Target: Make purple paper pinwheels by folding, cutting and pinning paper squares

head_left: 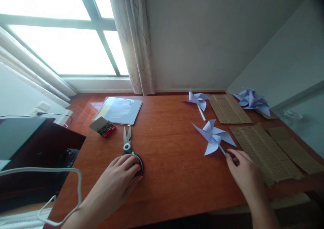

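My left hand is closed over the handles of a pair of scissors, which lies on the table with its blades slightly apart and pointing away from me. The fingers cover most of the handles. On the right, my right hand pinches the lower end of the stick of a pale paper pinwheel. Its blades rest on or just above the tabletop; I cannot tell which. Just beyond it lies a second paper pinwheel with a white stick.
Several cardboard pieces cover the table's right side, with more paper pinwheels heaped behind. At the back left are a stack of paper and an opened small box of dark bits. A white cable hangs near my left forearm.
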`<state>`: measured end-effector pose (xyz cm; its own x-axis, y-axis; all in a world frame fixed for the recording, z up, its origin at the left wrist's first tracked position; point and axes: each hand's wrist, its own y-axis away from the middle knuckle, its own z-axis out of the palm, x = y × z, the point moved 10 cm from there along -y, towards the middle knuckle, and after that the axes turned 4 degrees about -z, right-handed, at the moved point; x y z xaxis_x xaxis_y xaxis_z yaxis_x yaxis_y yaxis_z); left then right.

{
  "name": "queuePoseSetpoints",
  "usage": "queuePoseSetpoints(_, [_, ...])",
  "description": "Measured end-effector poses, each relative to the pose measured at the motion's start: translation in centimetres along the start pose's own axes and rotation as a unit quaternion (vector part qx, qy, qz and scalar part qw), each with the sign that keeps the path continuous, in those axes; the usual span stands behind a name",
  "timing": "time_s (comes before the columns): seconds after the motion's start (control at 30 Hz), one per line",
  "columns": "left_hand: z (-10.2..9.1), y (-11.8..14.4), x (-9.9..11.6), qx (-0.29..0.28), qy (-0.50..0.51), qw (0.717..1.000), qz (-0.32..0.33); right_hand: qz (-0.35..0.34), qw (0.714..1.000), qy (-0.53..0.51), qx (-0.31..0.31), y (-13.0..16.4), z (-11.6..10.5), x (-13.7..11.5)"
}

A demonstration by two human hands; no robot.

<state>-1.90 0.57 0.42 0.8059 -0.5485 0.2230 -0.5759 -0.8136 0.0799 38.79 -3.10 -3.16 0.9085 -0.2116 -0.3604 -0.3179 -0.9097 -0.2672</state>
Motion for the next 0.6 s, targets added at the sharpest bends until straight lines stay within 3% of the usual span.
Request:
queuePoseSetpoints(0.17, [-0.3, 1.5, -1.8, 0.096, 0.006, 0.995, -0.028, -0.005, 0.996, 0.029, 0.081, 0.2, -3.5, 0.0])
queuePoseSetpoints(0.3, [-1.3, 2.6, -3.3, 0.126, -0.001, 0.990, -0.059, -0.024, 0.993, 0.021, 0.112, 0.1, -5.3, -1.4])
queuePoseSetpoints(0.43, [-1.7, 3.2, -5.1, 0.107, -0.012, 0.990, -0.089, -0.069, 0.991, -0.044, 0.106, 0.1, -4.9, -4.7])
queuePoseSetpoints(0.6, [-1.5, 4.5, -8.5, 0.097, -0.022, 0.982, -0.163, -0.142, 0.981, -0.129, 0.039, -0.4, -2.3, -10.2])
